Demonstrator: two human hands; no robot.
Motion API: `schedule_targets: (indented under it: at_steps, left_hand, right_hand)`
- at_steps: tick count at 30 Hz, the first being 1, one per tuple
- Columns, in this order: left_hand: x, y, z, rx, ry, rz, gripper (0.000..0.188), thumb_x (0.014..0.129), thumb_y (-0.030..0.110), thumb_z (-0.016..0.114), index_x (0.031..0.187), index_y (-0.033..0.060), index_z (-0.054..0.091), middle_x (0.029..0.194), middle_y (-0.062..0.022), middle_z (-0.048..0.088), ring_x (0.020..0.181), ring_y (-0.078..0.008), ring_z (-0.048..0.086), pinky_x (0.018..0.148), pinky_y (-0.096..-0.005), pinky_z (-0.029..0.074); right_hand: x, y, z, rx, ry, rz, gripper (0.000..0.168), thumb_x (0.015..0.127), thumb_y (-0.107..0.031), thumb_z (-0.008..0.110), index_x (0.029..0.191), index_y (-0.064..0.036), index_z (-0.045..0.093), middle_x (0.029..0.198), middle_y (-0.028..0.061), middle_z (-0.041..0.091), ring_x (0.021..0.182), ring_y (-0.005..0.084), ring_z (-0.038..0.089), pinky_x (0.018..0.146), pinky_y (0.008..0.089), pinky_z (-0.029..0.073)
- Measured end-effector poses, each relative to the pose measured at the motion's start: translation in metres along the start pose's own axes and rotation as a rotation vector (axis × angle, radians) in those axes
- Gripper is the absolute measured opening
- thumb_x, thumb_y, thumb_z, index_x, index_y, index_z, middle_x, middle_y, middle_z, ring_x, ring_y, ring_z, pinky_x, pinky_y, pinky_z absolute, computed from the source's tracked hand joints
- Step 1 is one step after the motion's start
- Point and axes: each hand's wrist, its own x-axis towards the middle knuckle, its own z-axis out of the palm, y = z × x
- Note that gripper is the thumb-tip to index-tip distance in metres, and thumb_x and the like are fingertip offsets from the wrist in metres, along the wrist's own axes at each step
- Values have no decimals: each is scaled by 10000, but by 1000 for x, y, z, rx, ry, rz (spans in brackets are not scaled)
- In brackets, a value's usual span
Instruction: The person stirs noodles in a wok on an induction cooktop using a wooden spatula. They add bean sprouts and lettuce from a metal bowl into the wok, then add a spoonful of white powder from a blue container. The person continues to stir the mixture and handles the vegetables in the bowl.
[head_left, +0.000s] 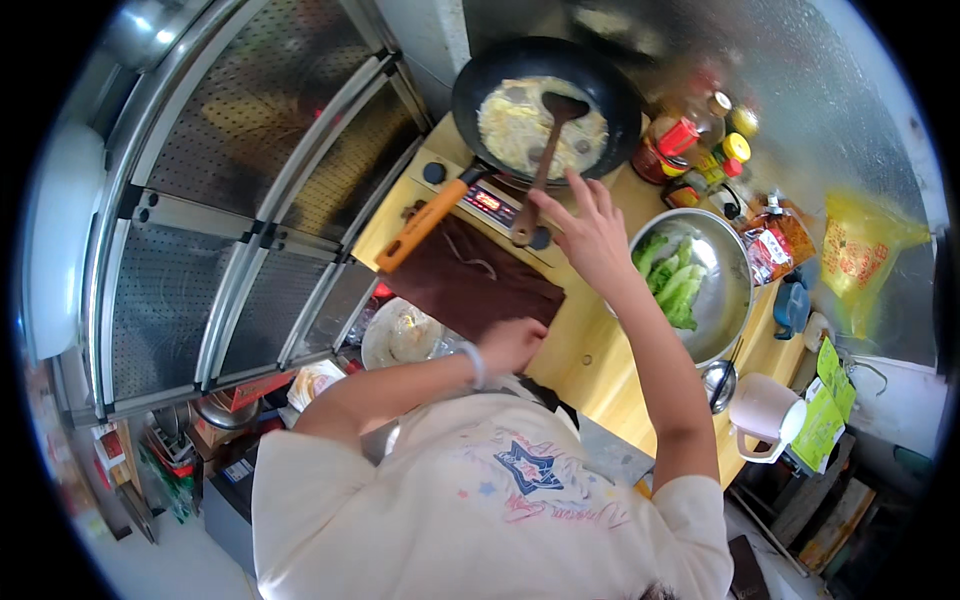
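Observation:
My right hand (592, 232) is beside the handle of a brown spatula (551, 150), fingers spread and the thumb very near it. The spatula's blade lies in a black wok (469, 112), its handle resting across the rim toward me. Pale yellow, noodle-like food (502, 124) with round brown pieces sits in liquid there. The wok's orange handle (424, 225) points toward the front left. My left hand (514, 343), wearing a pale wristband, is curled by the near edge of a dark brown cloth (480, 277); whether it grips the cloth is hidden.
Under the wok is a cooktop with a lit display (486, 199). A steel bowl (727, 285) of lettuce leaves (675, 277) stands right of my right forearm. Sauce bottles (712, 150) crowd the back right. A pink pitcher (757, 412) is farther right; a metal-framed cabinet (255, 232) borders the left.

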Motion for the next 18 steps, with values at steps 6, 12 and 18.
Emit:
schedule_targets:
  at_steps: [6,12,18]
  left_hand:
    - [-2,-109,-118,596,139,-533,1169,695,609,711,1527,167,20,1568,-197,-9,1377,-511,-183,950,-819,33]
    - [24,-110,-142,826,-320,-524,1383,650,746,652,1450,11,-203,1548,-179,-201,1384,-476,-205,950,-803,-28]
    - [21,-108,-151,832,-391,-556,1418,595,697,737,1473,32,-157,1562,-153,-171,1365,-464,-265,944,-815,-7]
  right_hand:
    - [59,9,10,60,111,-64,454,743,-88,647,1187,-150,579,1145,128,602,1017,270,606,770,338,509]
    - [83,97,-58,456,405,533,212,911,-112,581,1077,11,627,949,134,673,794,199,665,735,301,528]
    - [41,147,-55,1080,742,924,155,898,-51,567,994,69,591,909,134,650,755,248,676,694,339,600]
